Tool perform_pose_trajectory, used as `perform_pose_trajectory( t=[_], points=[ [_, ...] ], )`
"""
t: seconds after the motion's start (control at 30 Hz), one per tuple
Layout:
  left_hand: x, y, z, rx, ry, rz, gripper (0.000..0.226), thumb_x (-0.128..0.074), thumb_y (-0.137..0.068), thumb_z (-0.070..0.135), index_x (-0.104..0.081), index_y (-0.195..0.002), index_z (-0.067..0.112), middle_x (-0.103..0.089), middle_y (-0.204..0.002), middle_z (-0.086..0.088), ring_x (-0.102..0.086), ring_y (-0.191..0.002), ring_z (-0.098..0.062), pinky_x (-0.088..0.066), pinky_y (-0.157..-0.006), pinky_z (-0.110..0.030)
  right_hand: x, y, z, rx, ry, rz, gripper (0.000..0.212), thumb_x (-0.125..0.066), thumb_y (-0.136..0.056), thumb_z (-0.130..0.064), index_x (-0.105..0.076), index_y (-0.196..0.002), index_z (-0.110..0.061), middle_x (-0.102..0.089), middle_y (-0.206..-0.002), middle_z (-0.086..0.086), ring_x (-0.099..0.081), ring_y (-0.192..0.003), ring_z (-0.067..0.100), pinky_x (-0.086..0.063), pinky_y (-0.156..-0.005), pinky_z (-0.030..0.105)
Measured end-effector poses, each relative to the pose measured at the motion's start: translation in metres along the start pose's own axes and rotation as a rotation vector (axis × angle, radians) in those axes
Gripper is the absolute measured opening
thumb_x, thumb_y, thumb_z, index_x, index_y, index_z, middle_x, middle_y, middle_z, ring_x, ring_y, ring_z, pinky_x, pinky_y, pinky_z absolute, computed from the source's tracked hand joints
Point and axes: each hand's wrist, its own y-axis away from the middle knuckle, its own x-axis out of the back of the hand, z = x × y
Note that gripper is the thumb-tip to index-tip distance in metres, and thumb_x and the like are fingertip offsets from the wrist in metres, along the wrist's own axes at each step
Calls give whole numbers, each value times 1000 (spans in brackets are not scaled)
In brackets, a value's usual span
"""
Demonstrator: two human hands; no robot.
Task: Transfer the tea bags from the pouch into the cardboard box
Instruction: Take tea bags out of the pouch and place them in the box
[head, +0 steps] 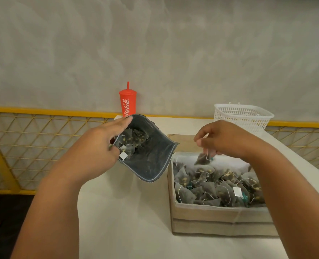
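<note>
Pinched one tea bag (201, 159) by its string in the right hand (222, 139), fingertips drawn together, dangling it just over the far left corner of the cardboard box (220, 217). Found that box open-topped at the near right of the white table (126, 212), heaped close to the rim with a pile of dark pyramid bags (216, 186), strings and tags tangled among them. Gripped the pouch (151, 163) by its left rim in the left hand (96, 146), forefinger along the far edge, thumb curled nearer; held it raised and tilted, mouth gaping towards the camera, just left of the box. Saw only a small cluster of bags (134, 139) inside, bunched far left beside the fingers. Between pouch and box, a narrow gap only; left and near of the box, open tabletop out to the near edge. Behind the pouch, at the table's far edge against the grey wall (173, 53), a red lidded cup (127, 103) with a straw, its foot hidden by the pouch rim. Far right, past the right hand, a white plastic basket (242, 116), contents unclear. Beyond the table's left edge, a yellow mesh railing (42, 110).
</note>
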Motion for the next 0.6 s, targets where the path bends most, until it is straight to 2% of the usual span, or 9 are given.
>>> perform_pose_trajectory(
  t=[0.07,0.17,0.3,0.5,0.6],
  points=[
    [-1,0,0,-6,-3,6,71,-48,-78,-10,-39,-136,29,-34,-139,21,-30,-130,2,-26,-103,-18,9,13,4,13,-22,41,8,-64,-83,-15,-68,-86,-21,-69,-68,2,-62,-61,10,-50,-75,32],
    [-3,0,2,-11,11,4,71,-48,-77,-12,-40,-135,29,-35,-139,19,-33,-129,0,-25,-103,-18,20,31,15,-18,8,61,22,-65,-78,-4,-67,-84,-25,-68,-69,-2,-63,-70,16,-50,-74,35],
    [-6,-2,2,-26,-13,-18,73,-47,-77,-11,-37,-136,31,-33,-140,19,-28,-130,3,-22,-104,-17,28,51,38,-70,84,88,30,-61,-77,2,-63,-78,-28,-68,-67,-5,-59,-63,7,-42,-62,21],
    [-6,-4,3,-46,-54,-24,74,-49,-77,-11,-34,-138,28,-31,-136,20,-24,-127,6,-21,-104,-18,34,69,64,-203,285,125,23,-68,-73,-5,-63,-73,-27,-61,-80,-12,-54,-74,3,-34,-57,17],
    [-7,-4,5,-46,-53,-22,73,-49,-77,-11,-34,-138,27,-27,-134,22,-23,-126,7,-20,-103,-17,27,69,73,-272,391,70,17,-66,-74,-7,-62,-68,-22,-60,-80,-8,-51,-72,5,-37,-57,16]
  ],
)
